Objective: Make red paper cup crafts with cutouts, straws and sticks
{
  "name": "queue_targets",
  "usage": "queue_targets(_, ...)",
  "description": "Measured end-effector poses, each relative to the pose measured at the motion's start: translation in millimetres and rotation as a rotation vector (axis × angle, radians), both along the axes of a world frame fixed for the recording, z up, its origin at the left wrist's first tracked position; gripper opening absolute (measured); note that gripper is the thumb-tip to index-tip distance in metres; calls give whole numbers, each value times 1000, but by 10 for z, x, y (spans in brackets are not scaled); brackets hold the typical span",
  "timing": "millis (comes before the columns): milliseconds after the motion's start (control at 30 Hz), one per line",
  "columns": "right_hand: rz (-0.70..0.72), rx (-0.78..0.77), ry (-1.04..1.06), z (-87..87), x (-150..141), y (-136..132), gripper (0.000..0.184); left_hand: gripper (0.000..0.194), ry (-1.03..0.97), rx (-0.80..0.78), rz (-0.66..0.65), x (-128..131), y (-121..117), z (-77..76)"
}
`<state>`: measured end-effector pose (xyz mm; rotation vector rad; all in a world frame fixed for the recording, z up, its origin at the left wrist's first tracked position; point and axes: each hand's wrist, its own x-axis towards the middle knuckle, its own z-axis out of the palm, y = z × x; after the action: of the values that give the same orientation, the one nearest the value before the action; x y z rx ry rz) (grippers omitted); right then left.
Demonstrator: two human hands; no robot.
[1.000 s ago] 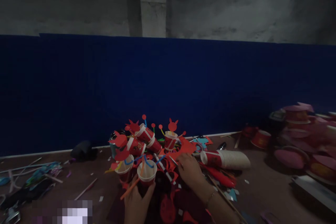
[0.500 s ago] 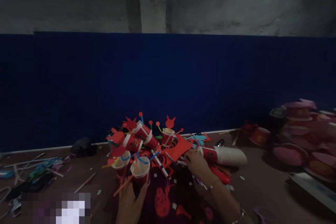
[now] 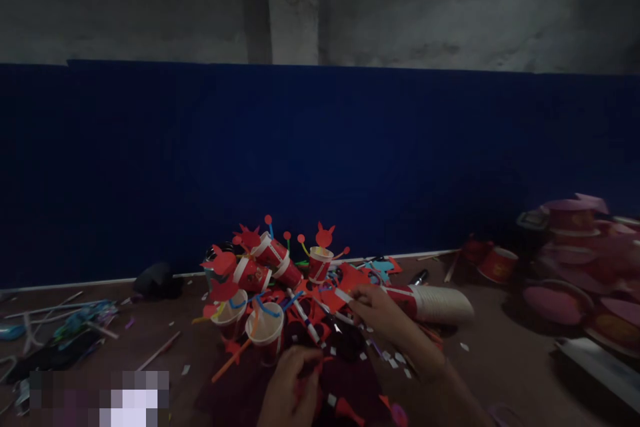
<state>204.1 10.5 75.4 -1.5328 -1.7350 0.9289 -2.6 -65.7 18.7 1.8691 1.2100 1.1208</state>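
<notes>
Paper cup with blue and orange straws stands just left of the left hand; its fingers curl near red paper scraps, can't tell if they grip any. Right hand has thumb and finger pinched on a pale strip, cup stack lying just right.

No longer cradling the nearest paper cup, moving the left hand off to its right and curling the fingers over some red paper, with any grip there too blurred to tell. Shifting the right hand slightly up, now showing a small pale piece at the fingertips, and baring more white scraps beside the forearm.
</notes>
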Motion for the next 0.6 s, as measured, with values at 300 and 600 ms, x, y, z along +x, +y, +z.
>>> queue_targets(300,229,126,91,-106,-236,-71,11,36,-220,136,208,259,497,-47)
queue_targets(600,220,64,155,-175,-280,-51,10,33,-206,166,160,228,472,-181)
